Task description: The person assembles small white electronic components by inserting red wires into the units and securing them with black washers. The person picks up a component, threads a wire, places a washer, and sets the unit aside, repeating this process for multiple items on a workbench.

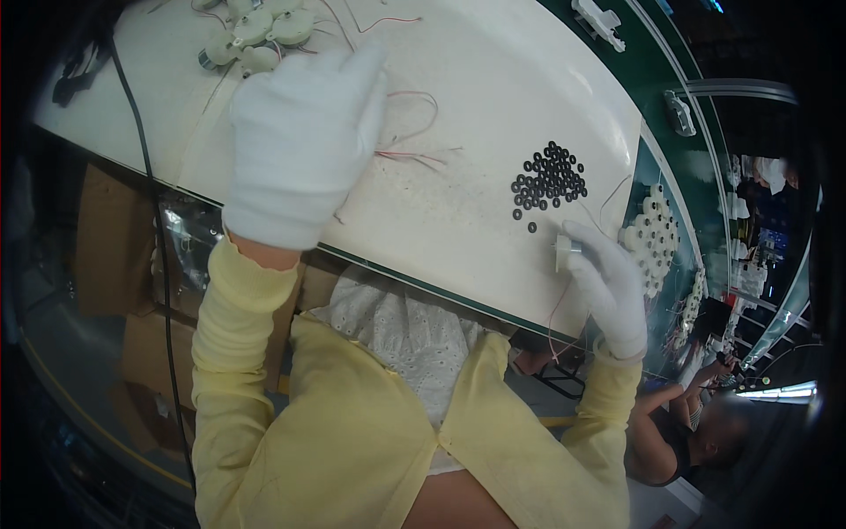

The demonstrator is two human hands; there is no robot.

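My left hand (304, 145), in a white glove, is over the left part of the white table, back side up. Its fingers are curled together and whatever they hold is hidden. Just beyond it lies a cluster of cream round motors (253, 28) with thin wires. Red and white wires (414, 157) lie beside its fingers on the table. My right hand (608, 286), also gloved, is closed near the table's right front edge. Between thumb and fingers it pinches a small cream motor (564, 253), tilted on its side, with thin wires hanging down.
A pile of small black rings (551, 176) lies left of and beyond my right hand. Many cream motors with dark centres (652, 234) stand on a green surface at right. A black cable (145, 150) crosses the table's left end. Another person (665, 432) sits at lower right.
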